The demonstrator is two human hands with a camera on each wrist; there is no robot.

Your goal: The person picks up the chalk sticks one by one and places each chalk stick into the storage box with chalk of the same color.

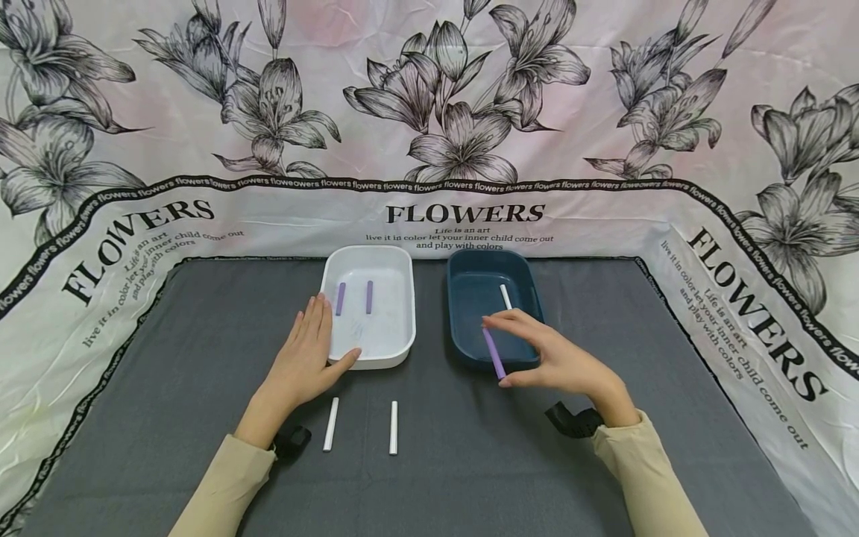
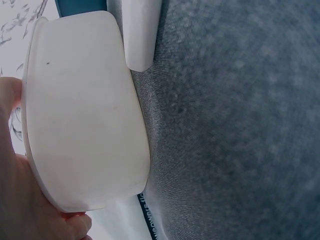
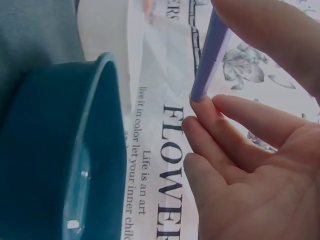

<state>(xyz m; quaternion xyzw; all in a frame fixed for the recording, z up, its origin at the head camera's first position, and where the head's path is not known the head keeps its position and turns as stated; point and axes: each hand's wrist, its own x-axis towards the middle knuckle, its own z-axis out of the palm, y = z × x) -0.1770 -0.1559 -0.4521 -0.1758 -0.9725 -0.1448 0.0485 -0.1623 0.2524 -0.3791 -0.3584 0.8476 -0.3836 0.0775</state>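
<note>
My left hand rests on the near left corner of a white plastic tray, fingers straight along its left rim and thumb on the near rim. Two purple chalk sticks lie inside that tray. Above the near part of a dark blue tray, my right hand pinches a third purple chalk stick by its ends, between thumb and fingertip. The right wrist view shows this purple stick tilted beyond the blue tray's rim. One white chalk stick lies in the blue tray, partly hidden by my hand.
Two white chalk sticks lie apart on the dark grey cloth, in front of the white tray. The trays stand side by side with a gap between them. Behind them runs the cloth's white border with flower print.
</note>
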